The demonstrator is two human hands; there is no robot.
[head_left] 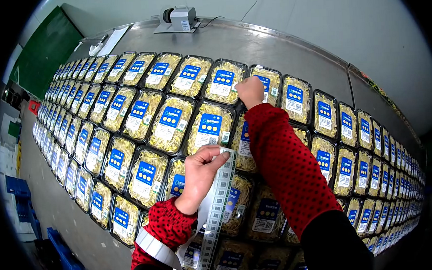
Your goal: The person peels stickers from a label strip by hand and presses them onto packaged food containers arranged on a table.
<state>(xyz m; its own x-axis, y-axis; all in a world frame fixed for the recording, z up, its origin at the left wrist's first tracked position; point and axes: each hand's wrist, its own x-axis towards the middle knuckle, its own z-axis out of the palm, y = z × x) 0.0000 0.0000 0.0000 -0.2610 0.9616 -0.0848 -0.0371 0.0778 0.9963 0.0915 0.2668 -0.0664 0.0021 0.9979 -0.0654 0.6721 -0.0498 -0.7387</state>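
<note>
My left hand [202, 174] pinches the top end of a strip of small QR-code stickers [218, 207] between thumb and fingers. The strip hangs down toward my body, and a white paper band [156, 247] loops around my left forearm. Further out, my right hand [250, 91] is closed at the right edge of a packed tray of bean sprouts [223, 81] in the back row. Whatever its fingertips hold, if anything, is hidden. Another sprout tray [267, 80] lies partly behind that hand. Nearer me, a tray with a blue-and-white label [209, 127] sits just above my left hand.
Rows of similar sprout trays [162, 123] cover the metal table [250, 42]. At the back edge stands a small grey machine with a black wheel [179, 18] and a cord. Blue pallets [67, 257] are on the floor at left, near a green board [46, 50].
</note>
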